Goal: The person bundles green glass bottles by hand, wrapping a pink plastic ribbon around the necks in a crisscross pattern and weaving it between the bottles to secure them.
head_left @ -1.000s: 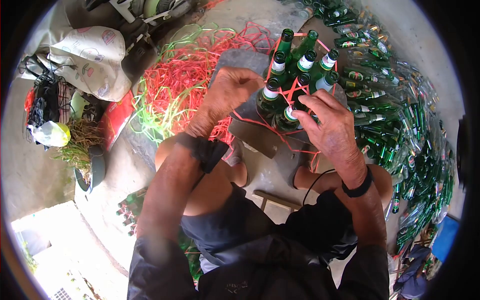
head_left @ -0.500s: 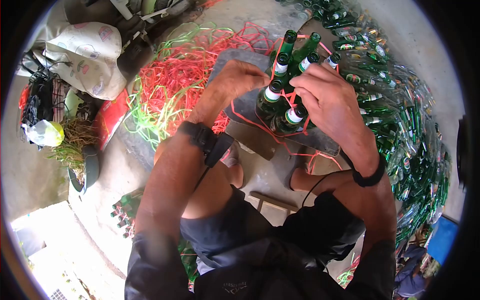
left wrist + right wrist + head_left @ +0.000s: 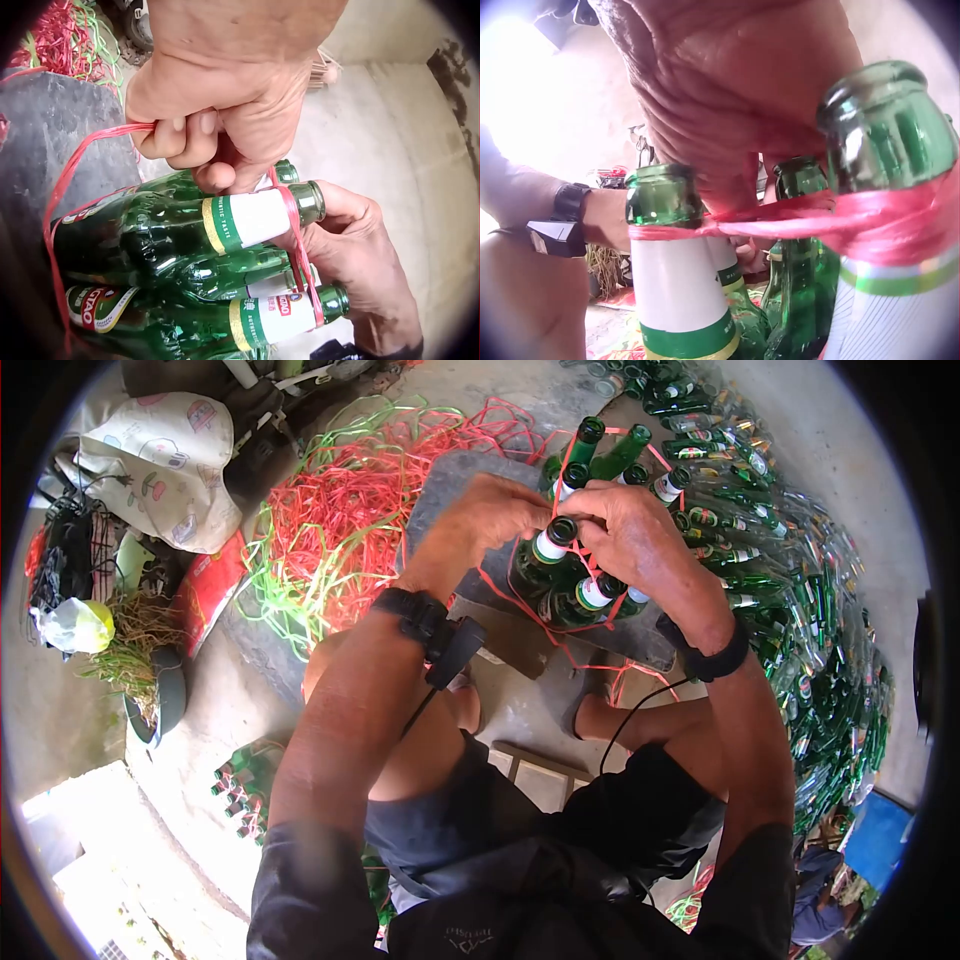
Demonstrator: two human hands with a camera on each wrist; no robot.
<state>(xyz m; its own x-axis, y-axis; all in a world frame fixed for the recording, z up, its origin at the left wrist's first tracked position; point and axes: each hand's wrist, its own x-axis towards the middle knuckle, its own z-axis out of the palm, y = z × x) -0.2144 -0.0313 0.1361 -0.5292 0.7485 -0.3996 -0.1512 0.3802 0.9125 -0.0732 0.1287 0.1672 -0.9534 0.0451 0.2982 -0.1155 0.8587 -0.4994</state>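
Several green glass beer bottles (image 3: 548,574) stand bunched upright on a dark slab (image 3: 455,468), with red plastic string looped around their necks. My left hand (image 3: 490,512), left of the bunch, pinches a strand of red plastic string (image 3: 91,138) between thumb and curled fingers; the strand hangs down beside the bottles. Just across a bottle neck, my right hand (image 3: 640,538) bends its fingers and thumb together on the string between the necks. Its fingertips are partly hidden behind the necks. In the right wrist view, the twisted red band (image 3: 780,227) runs tight from neck to neck.
A tangled heap of red and green string (image 3: 335,520) lies left of the slab. Loose green bottles (image 3: 825,620) are piled along the right wall. More bottles (image 3: 245,785) stand at lower left, near a potted plant (image 3: 160,695). A small wooden stool frame (image 3: 540,760) is between the feet.
My right hand has moved from the front right bottle up and left across the necks, close to my left hand. The left hand has shifted slightly right, still pinching string.
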